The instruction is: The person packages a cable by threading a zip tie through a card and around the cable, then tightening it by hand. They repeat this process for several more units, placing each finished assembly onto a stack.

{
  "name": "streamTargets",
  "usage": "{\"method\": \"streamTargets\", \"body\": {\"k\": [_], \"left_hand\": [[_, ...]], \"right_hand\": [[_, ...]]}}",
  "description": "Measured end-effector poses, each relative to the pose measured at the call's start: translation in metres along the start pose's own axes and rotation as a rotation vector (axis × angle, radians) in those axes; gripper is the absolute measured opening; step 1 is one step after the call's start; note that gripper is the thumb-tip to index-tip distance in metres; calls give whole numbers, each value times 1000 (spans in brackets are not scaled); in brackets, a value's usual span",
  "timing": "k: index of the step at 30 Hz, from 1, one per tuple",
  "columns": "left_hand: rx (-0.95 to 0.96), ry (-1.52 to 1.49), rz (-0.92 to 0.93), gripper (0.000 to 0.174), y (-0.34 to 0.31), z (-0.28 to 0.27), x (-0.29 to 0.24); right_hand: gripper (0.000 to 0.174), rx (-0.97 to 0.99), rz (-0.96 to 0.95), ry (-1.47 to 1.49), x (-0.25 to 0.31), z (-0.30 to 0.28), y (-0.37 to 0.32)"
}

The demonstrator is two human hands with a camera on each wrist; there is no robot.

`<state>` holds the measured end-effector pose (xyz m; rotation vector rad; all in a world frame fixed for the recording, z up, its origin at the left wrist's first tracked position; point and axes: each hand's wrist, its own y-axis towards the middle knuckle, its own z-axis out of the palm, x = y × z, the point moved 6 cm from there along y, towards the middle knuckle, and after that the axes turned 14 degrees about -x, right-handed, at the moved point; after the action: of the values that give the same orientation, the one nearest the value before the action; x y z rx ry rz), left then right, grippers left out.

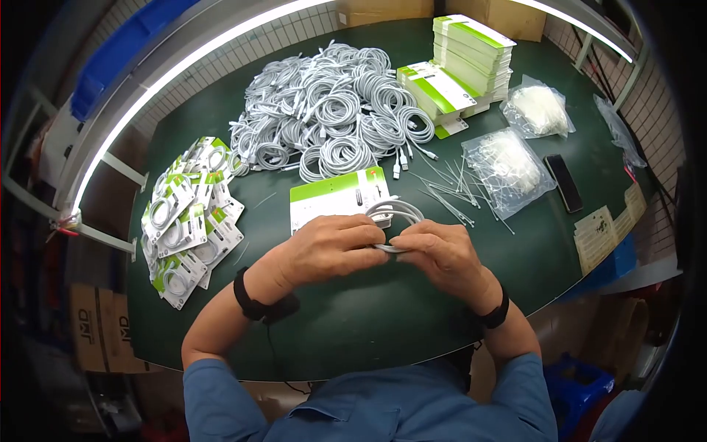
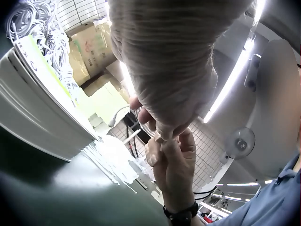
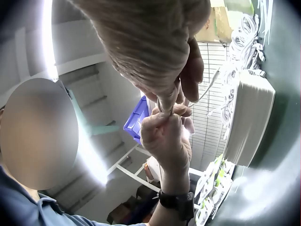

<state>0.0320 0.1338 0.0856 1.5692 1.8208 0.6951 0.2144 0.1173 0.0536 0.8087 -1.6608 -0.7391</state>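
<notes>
A coiled light-grey cable (image 1: 403,209) is held up between both hands, over the right side of a stack of green-and-white packaging cards (image 1: 308,211). My left hand (image 1: 328,244) grips the coil's left side, thumb and fingers bent round it. From the other side my right hand (image 1: 444,253) pinches the coil's lower edge, its fingertips close to the left ones. In the left wrist view, the fingertips of both hands meet (image 2: 174,165) in front of the wire grid. The right wrist view shows the left hand (image 3: 165,141) with thumb and forefinger pressed together; fingers hide most of the coil there.
A large heap of coiled cables (image 1: 331,110) lies at the back. Carded cables (image 1: 177,228) pile up at left. Card stacks (image 1: 471,62), bags of white cable ties (image 1: 508,166), loose cable ties (image 1: 453,188) and a phone (image 1: 563,183) lie to the right.
</notes>
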Motion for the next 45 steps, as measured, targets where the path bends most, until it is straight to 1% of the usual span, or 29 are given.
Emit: {"method": "streamTargets", "body": {"k": [3,6,9,10,13,14,17,18,21,26,33,37,42,45], "left_hand": [[15,-60,-28,16,-4,4,9],[5,-70,-35,16,-2,7,12],[-71,-74,-157,23,1,5,13],[-65,-88,-163,23,1,5,12],[-94,151,-444,49,-11,-11,30],[-81,143,-450,49,-16,-11,32],[63,297,-730,81,-46,-10,60],[75,296,-731,81,-52,-11,65],[264,323,-770,102,-67,-8,79],[271,267,-818,100,-73,-7,84],[280,234,-857,86,-85,-14,91],[273,192,-836,82,-80,-14,88],[228,111,-858,81,-72,-17,89],[228,39,-863,87,-69,-19,88]], "right_hand": [[28,17,-33,-66,0,2,-1],[28,-23,-42,-69,-5,0,-2],[27,-59,-37,-86,-11,-4,-3],[27,-74,-37,-103,-14,-7,-3],[25,-118,1,-121,-23,-15,-3],[24,-140,26,-119,-26,-17,-4],[23,-166,62,-115,-33,-20,-5],[22,-164,67,-119,-35,-20,-5],[21,-182,95,-114,-39,-19,-7],[20,-208,137,-110,-45,-21,-10],[19,-222,180,-63,-47,-23,-11],[19,-228,218,-33,-47,-24,-10],[17,-231,260,-8,-50,-27,-11],[17,-228,275,-1,-52,-28,-12]]}}
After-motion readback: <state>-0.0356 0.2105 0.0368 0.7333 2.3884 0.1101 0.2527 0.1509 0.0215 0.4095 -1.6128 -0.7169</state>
